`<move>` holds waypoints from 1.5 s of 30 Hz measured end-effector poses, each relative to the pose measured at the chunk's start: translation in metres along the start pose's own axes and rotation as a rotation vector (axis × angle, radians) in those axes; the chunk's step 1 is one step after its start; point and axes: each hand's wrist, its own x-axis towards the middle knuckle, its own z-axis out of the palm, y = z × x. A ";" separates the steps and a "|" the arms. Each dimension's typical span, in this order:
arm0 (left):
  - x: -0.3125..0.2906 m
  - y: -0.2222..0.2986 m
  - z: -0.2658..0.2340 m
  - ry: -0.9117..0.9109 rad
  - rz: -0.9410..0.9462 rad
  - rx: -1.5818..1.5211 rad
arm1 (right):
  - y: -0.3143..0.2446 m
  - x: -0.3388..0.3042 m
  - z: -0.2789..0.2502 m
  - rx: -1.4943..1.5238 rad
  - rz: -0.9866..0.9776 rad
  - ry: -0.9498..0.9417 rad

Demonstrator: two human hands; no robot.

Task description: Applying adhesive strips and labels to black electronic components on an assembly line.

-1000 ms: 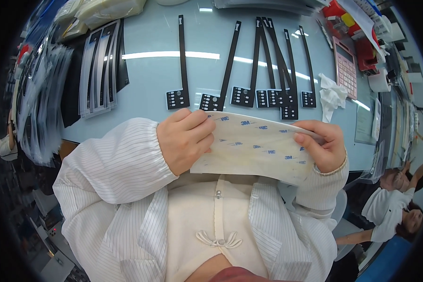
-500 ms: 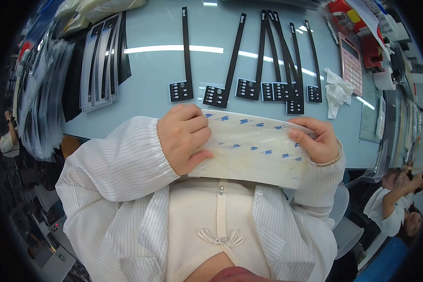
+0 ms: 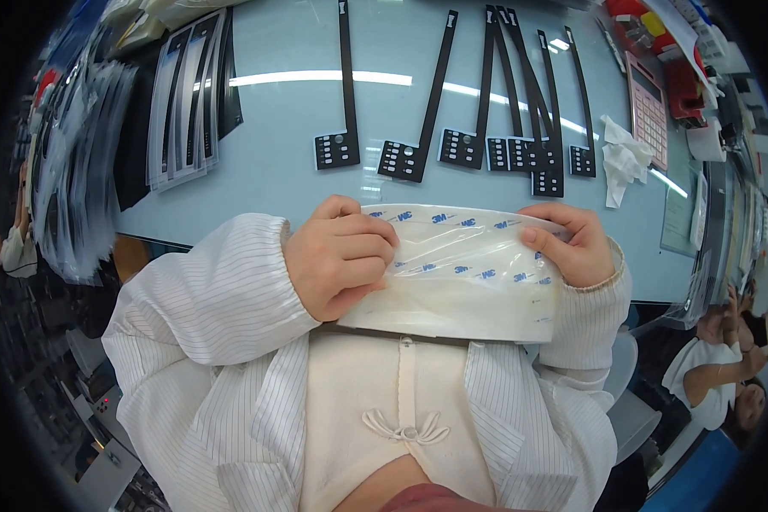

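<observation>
A wide adhesive sheet (image 3: 461, 294) with a pale, glossy backing film and rows of blue print is held up between my hands, in front of my chest. My left hand (image 3: 340, 260) is closed, its curled fingers pinching the film near the sheet's left end. Creases run across the film from those fingers. My right hand (image 3: 576, 243) grips the right end, thumb on the face and fingers behind. Beyond the sheet, several black keypad panels (image 3: 405, 162) with long, narrow tails lie on the table; a few overlap.
Clear plastic sleeves (image 3: 85, 171) stack at the table's left, beside transparent sheets with dark strips (image 3: 183, 102). At the right are a crumpled white tissue (image 3: 625, 162) and a pink calculator (image 3: 647, 115). Another person (image 3: 717, 363) sits at far right.
My left hand has shifted slightly right and its fingers have curled closer over the film. The film, smoother before, is now creased. My right hand keeps its grip.
</observation>
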 end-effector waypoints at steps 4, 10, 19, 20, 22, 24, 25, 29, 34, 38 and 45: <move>-0.002 -0.012 -0.010 0.020 0.048 -0.196 | -0.004 0.003 -0.001 0.060 0.063 -0.037; -0.009 -0.010 -0.015 0.087 0.172 -0.207 | 0.001 0.003 -0.001 -0.016 -0.049 -0.057; 0.000 -0.005 -0.045 0.076 -0.115 -0.312 | -0.009 -0.003 -0.008 0.199 0.041 -0.073; 0.000 -0.005 -0.045 0.077 -0.116 -0.312 | -0.007 -0.005 -0.009 0.198 0.041 -0.074; 0.001 -0.005 -0.046 0.052 -0.181 -0.192 | -0.005 -0.006 -0.013 0.235 0.028 -0.062; 0.003 -0.008 -0.045 0.069 -0.167 -0.190 | -0.004 -0.008 -0.015 0.249 0.024 -0.055; 0.004 -0.010 -0.044 0.082 -0.150 -0.191 | -0.004 -0.010 -0.016 0.265 0.021 -0.043; 0.014 -0.012 -0.048 0.067 -0.085 -0.085 | 0.003 -0.011 -0.025 0.281 -0.001 -0.031; 0.026 -0.009 -0.057 0.051 0.043 0.007 | 0.005 -0.014 -0.037 0.237 -0.066 -0.030; 0.033 -0.007 -0.058 0.053 0.067 0.023 | 0.008 -0.018 -0.041 0.189 -0.074 -0.022; 0.031 -0.003 -0.059 0.051 0.056 0.024 | 0.016 -0.023 -0.048 0.254 -0.085 -0.016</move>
